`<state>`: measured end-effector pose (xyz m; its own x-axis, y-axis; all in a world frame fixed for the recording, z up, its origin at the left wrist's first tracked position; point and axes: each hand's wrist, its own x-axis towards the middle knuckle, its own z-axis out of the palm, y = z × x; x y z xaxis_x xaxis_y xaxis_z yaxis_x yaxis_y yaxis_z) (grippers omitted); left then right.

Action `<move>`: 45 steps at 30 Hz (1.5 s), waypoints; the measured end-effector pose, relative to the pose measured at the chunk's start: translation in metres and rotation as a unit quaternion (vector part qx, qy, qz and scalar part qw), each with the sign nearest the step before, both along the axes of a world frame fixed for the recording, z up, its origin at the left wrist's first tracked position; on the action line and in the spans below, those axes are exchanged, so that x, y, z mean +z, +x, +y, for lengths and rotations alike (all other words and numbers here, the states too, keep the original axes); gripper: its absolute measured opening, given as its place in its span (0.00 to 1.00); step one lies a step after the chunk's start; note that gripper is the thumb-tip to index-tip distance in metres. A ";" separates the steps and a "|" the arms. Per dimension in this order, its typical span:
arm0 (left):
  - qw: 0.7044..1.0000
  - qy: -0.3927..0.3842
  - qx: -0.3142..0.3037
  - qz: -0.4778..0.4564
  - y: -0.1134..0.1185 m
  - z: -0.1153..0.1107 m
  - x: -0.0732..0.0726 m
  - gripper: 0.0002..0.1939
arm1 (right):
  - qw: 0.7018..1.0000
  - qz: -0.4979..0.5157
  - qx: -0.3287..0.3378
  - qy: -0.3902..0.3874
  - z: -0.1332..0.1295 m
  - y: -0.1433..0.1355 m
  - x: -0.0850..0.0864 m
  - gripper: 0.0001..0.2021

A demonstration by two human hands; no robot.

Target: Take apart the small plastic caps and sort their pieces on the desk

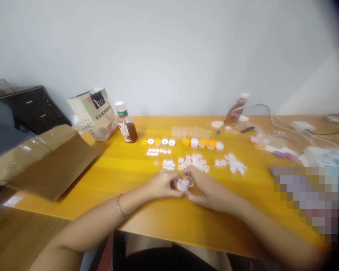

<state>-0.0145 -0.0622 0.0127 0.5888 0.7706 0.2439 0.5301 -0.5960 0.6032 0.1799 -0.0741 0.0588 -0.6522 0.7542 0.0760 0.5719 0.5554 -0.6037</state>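
Above the near part of the table, my two hands meet around a small transparent round plastic container (182, 184). My left hand (164, 183) is closed on its left side, thumb below and fingers behind. My right hand (203, 188) curls in from the other side, with a thin transparent ring-shaped piece (190, 181) between its thumb and fingers. Blur hides whether the ring is joined to the container. Just beyond my hands lie a pile of white ring-like pieces (194, 162), small white discs (168, 165) and another white pile (235, 164).
Behind the piles stand rows of white and yellow caps (157, 142), orange and white lids (203, 143) and transparent cups (190, 132). A tea bottle (127, 126), paper bag (97, 116) and cardboard box (73, 165) occupy the left. Another bottle (235, 111) and cables (282, 126) are rightward.
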 end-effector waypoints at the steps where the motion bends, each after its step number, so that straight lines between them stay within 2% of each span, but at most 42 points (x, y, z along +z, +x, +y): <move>1: 1.000 0.004 -0.001 0.001 0.000 0.000 0.000 0.11 | 1.000 0.009 0.002 -0.003 0.000 0.000 0.000 0.10; 7: 1.000 0.006 -0.010 0.005 0.000 0.000 0.000 0.10 | 0.999 0.012 0.030 -0.001 0.003 0.002 -0.004 0.05; 12: 1.000 -0.001 -0.018 0.002 -0.001 0.001 -0.001 0.13 | 0.999 0.037 0.013 0.030 0.008 0.010 0.005 0.04; 16: 0.999 0.020 -0.039 0.013 -0.001 0.001 0.000 0.13 | 0.989 0.106 -0.059 0.089 0.022 0.021 0.009 0.09; 21: 0.996 0.040 -0.076 0.000 0.002 0.000 -0.002 0.15 | 0.957 0.147 -0.202 0.148 0.060 0.038 0.001 0.15; 24: 0.995 0.040 -0.093 -0.009 0.002 -0.001 -0.003 0.15 | 0.944 0.122 -0.267 0.148 0.090 0.044 0.007 0.14; 26: 0.994 0.033 -0.105 -0.010 0.002 -0.001 -0.003 0.15 | 0.943 0.087 -0.285 0.149 0.113 0.043 0.015 0.15; 29: 0.993 0.026 -0.118 -0.010 0.002 -0.001 -0.003 0.16 | 0.944 0.000 -0.313 0.108 0.148 0.033 0.021 0.17; 34: 0.992 0.026 -0.123 0.002 0.001 -0.002 0.000 0.16 | 0.942 -0.051 -0.318 0.091 0.189 0.010 0.009 0.18; 39: 0.992 0.028 -0.126 -0.003 0.000 -0.001 0.000 0.17 | 0.941 -0.073 -0.319 0.088 0.199 0.001 -0.002 0.17; 45: 0.991 0.027 -0.128 -0.007 -0.001 0.000 -0.001 0.17 | 0.935 -0.053 -0.328 0.122 0.191 0.006 0.001 0.18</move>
<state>-0.0157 -0.0624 0.0113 0.7594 0.5822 0.2905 0.3494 -0.7416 0.5727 0.1855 0.1174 0.0599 -0.0692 0.9632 0.2596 0.8876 0.1783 -0.4248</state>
